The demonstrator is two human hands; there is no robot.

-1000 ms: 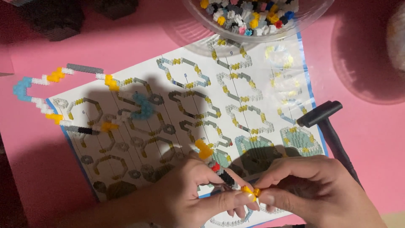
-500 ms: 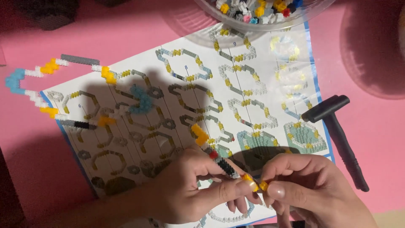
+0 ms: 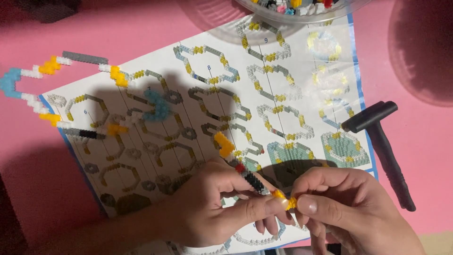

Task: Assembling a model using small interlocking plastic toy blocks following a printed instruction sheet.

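Observation:
My left hand (image 3: pixel 214 203) pinches a short strip of tiny bricks (image 3: pixel 238 165) with yellow, red and black segments, slanting up to the left. My right hand (image 3: pixel 349 208) meets it from the right, thumb and fingers closed on a small yellow brick (image 3: pixel 288 202) at the strip's lower end. Both hands hover over a printed instruction sheet (image 3: pixel 283 108) lying on the pink surface. A longer looped chain (image 3: pixel 52 66) of white, yellow, grey and blue bricks rests at the sheet's upper left corner. A small blue piece (image 3: pixel 155 106) lies on the sheet.
A clear bowl (image 3: pixel 302 9) of mixed small bricks sits at the top edge. A black hammer-shaped tool (image 3: pixel 384 146) lies right of the sheet. A round translucent lid (image 3: pixel 424 52) is at the upper right. A dark object (image 3: pixel 47 9) sits at the top left.
The view has shifted, so the sheet and bowl sit higher in frame. My hands stay joined on the strip, the yellow end now pinched closer between both thumbs.

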